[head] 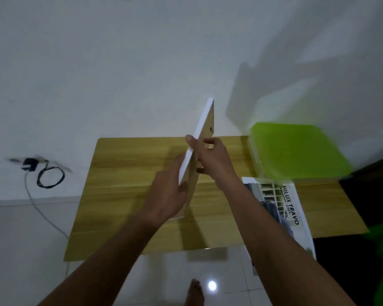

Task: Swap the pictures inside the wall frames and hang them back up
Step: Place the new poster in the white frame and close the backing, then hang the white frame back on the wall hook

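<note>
I hold a white-edged picture frame (pixel 205 127) with a brown backboard upright on its edge over the wooden table (pixel 124 195). Its thin side faces me, and a small metal hanger shows on the back. My left hand (pixel 167 195) grips its lower left side. My right hand (pixel 212 157) clasps the backboard from the right, thumb over the white edge. A printed picture reading "HILUX TRAVO" (pixel 281 208) lies flat on the table to the right, partly under my right forearm and hanging over the front edge.
A lime-green lidded plastic box (pixel 301 149) sits at the table's back right. A black charger with a coiled cable (pixel 47 175) lies on the white floor to the left. A bare foot (pixel 195 292) shows below the table's front edge. White wall behind.
</note>
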`<action>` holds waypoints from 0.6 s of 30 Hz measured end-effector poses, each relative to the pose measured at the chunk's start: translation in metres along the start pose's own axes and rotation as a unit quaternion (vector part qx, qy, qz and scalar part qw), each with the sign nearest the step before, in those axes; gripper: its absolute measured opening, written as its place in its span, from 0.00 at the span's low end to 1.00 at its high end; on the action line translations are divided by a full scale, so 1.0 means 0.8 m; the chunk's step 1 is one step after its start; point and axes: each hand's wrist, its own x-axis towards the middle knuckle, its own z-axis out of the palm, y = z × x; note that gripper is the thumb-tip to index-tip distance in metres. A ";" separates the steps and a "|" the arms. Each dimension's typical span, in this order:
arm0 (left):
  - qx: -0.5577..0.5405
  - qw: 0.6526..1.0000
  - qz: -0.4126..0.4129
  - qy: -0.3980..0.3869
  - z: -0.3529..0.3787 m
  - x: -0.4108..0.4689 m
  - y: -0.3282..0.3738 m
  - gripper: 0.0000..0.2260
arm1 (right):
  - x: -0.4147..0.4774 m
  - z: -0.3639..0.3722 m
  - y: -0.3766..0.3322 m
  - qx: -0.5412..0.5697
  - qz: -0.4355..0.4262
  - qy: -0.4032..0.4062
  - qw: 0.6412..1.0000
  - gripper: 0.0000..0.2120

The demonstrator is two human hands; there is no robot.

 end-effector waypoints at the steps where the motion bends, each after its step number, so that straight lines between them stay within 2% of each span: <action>1: 0.012 1.000 0.011 -0.005 -0.001 -0.006 0.011 0.33 | -0.010 -0.002 -0.007 0.023 0.002 0.012 1.000 0.34; 3: 0.022 0.999 0.027 -0.029 0.000 -0.016 0.024 0.33 | -0.032 -0.010 -0.020 0.030 -0.018 0.051 0.998 0.25; 6: -0.023 0.993 0.041 -0.106 0.005 -0.029 0.043 0.33 | -0.056 -0.028 -0.028 -0.011 -0.104 0.139 0.985 0.09; 8: -0.039 0.992 0.049 -0.113 0.001 -0.030 0.051 0.30 | -0.072 -0.042 -0.030 -0.018 -0.145 0.171 0.974 0.04; 9: -0.038 0.995 0.054 -0.074 -0.006 -0.027 0.054 0.26 | -0.079 -0.050 -0.032 -0.017 -0.156 0.175 0.972 0.05; 11: 0.006 0.997 0.052 0.057 -0.029 -0.011 0.046 0.22 | -0.096 -0.063 -0.038 -0.009 -0.168 0.159 0.973 0.09; 13: 0.030 0.991 0.002 0.133 -0.062 0.010 0.040 0.28 | -0.107 -0.077 -0.043 0.018 -0.175 0.125 0.976 0.16; 14: 0.014 0.991 -0.024 0.130 -0.079 0.018 0.041 0.31 | -0.112 -0.084 -0.045 0.033 -0.178 0.111 0.977 0.19; 16: -0.071 0.995 -0.040 0.052 -0.110 0.029 0.051 0.35 | -0.122 -0.100 -0.050 0.053 -0.195 0.091 0.975 0.24; 18: -0.151 0.988 0.013 -0.037 -0.135 0.033 0.065 0.37 | -0.133 -0.113 -0.059 0.066 -0.217 0.077 0.971 0.29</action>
